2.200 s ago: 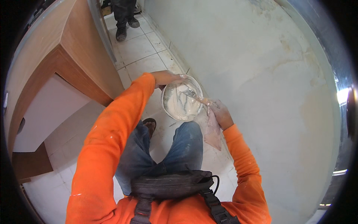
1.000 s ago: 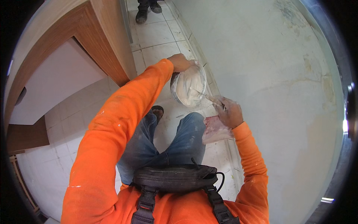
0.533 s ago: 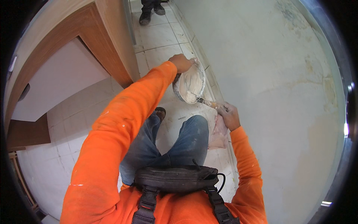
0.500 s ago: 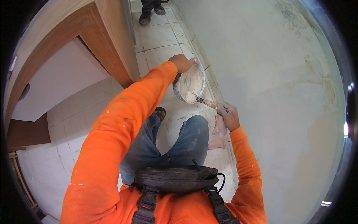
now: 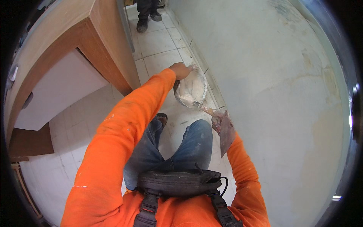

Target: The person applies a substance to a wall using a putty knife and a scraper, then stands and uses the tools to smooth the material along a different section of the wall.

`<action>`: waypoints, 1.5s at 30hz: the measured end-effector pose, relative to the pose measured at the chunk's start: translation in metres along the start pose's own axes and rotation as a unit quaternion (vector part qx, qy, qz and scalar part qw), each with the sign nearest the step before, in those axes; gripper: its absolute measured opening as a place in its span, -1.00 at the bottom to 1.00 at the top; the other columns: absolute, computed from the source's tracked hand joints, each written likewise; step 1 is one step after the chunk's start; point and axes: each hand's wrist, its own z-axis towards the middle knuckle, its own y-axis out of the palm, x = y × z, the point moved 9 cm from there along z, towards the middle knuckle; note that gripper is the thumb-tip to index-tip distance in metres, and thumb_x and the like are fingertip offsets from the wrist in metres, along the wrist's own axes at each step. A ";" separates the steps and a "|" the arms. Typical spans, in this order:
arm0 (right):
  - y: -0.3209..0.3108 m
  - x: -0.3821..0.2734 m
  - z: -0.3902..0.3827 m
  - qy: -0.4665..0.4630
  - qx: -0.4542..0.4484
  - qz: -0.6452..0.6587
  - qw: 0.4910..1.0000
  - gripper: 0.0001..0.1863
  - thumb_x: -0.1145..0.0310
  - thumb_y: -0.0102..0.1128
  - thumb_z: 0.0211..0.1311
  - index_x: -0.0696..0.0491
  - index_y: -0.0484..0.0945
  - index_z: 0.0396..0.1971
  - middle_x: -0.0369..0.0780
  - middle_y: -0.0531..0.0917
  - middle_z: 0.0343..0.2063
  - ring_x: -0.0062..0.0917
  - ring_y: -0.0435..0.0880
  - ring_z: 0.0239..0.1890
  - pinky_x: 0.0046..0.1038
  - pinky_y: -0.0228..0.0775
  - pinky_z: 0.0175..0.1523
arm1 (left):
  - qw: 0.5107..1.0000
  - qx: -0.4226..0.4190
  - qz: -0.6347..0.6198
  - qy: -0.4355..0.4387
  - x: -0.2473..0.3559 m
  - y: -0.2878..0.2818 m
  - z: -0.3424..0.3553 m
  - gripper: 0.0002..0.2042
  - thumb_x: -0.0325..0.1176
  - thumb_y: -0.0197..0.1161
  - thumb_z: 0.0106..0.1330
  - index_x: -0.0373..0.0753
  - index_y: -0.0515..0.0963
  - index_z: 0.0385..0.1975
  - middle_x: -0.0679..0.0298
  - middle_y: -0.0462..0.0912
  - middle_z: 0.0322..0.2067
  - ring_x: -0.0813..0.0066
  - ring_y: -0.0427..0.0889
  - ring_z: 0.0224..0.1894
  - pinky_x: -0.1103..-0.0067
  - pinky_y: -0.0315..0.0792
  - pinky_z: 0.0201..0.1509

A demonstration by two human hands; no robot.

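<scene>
My left hand grips the far rim of a round tub of creamy white paste, held tilted above the floor beyond my knees. My right hand, below and right of the tub, is closed around tool handles. One tool has a light wooden handle and reaches to the tub's near rim, its tip in paste and hard to make out. A wide, flat, dusty blade hangs from the same hand, turned on edge and partly covering my fingers.
A wooden desk-like unit with a white panel stands at my left. A grey-green wall runs along my right. Another person's dark legs and shoes are up the tiled floor. My knees and black waist bag are below.
My right hand has moved slightly down and left and turned, swinging the flat blade upward onto its edge. The tub has shifted little in the last second; my left hand still grips it.
</scene>
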 end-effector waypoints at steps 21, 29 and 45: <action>-0.061 0.063 -0.064 -0.099 0.199 0.269 0.937 -0.30 -0.19 -0.21 0.47 0.24 0.46 0.07 -0.18 0.53 -0.58 -0.61 0.31 -0.76 -0.61 0.11 -0.68 | 0.872 -0.186 0.414 0.184 -0.206 0.268 0.063 -0.61 -0.24 -0.09 0.43 -0.30 0.52 0.10 -0.05 0.52 0.14 -0.01 0.52 0.17 0.26 0.42 0.25; -0.093 0.030 -0.010 -0.212 0.160 0.334 0.904 -0.33 -0.24 -0.19 0.41 0.09 0.47 0.10 -0.16 0.58 -0.54 -0.49 0.39 -0.72 -0.49 0.21 -0.67 | 0.822 -0.153 0.396 0.380 0.004 0.251 0.031 -0.66 -0.24 -0.06 0.38 -0.34 0.61 -0.17 -0.07 0.65 -0.12 -0.01 0.61 0.00 0.20 0.48 0.09; 0.027 -0.063 0.042 -0.180 -0.066 0.437 0.879 -0.34 -0.31 -0.32 0.40 0.00 0.44 0.00 -0.20 0.54 -0.31 -0.57 0.41 -0.67 -0.56 0.27 -0.64 | 0.932 -0.148 -0.221 0.247 0.121 0.079 -0.056 -0.61 -0.08 0.09 0.39 -0.29 0.52 -0.03 0.24 0.60 -0.18 0.45 0.59 -0.19 0.48 0.50 -0.17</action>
